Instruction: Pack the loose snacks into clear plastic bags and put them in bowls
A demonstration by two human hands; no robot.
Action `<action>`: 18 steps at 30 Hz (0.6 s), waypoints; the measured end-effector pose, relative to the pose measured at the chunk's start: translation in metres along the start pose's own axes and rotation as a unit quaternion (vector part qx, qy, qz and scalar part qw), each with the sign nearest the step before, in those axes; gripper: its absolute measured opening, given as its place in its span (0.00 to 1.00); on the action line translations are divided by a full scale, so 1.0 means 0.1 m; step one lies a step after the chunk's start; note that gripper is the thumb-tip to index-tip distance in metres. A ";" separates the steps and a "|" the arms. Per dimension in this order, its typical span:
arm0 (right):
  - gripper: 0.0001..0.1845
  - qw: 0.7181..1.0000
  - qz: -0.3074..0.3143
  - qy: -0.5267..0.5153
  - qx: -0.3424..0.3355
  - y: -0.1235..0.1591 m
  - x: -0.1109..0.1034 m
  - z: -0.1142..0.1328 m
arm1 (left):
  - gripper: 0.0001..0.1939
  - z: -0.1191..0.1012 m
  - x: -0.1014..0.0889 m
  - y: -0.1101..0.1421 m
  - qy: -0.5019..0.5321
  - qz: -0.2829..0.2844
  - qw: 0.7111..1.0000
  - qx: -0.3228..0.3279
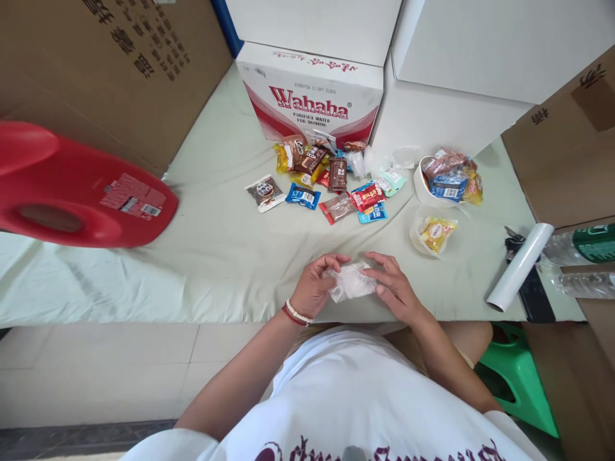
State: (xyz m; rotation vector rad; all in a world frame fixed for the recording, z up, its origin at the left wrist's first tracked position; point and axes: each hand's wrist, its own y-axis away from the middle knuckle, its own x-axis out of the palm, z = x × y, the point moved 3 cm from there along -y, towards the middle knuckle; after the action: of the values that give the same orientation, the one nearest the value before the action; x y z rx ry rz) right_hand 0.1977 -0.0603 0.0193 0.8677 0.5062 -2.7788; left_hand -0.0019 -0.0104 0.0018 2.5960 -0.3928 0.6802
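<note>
Item: one crumpled, translucent white plastic packet (354,282), lying at lower centre. Your left hand (311,285) is pinching its left edge; your right hand (400,291) is touching its right, whether closing on it one cannot tell. Risk: thin film tearing if you are pulling unevenly. Surface: pale green cloth-covered bench (216,275). Room: brown cardboard carton (158,109), upper left; light tiled floor (120,362), lower left.

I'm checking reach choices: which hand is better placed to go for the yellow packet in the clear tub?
Probably the right hand: it is nearer the yellow packet in the tub. The left hand is farther, beyond the clear plastic packet.
</note>
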 end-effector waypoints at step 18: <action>0.10 0.976 0.034 -0.216 0.014 -0.40 -0.20 0.44 | 0.22 -0.26 0.03 0.18 -0.190 0.103 0.958 0.189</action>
State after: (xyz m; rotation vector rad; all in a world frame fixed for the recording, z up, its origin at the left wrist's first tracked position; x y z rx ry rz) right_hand 0.1809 -0.0385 0.0754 0.2582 0.3525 -2.7960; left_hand -0.0164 -0.0145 0.0293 3.0898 -0.7215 0.3380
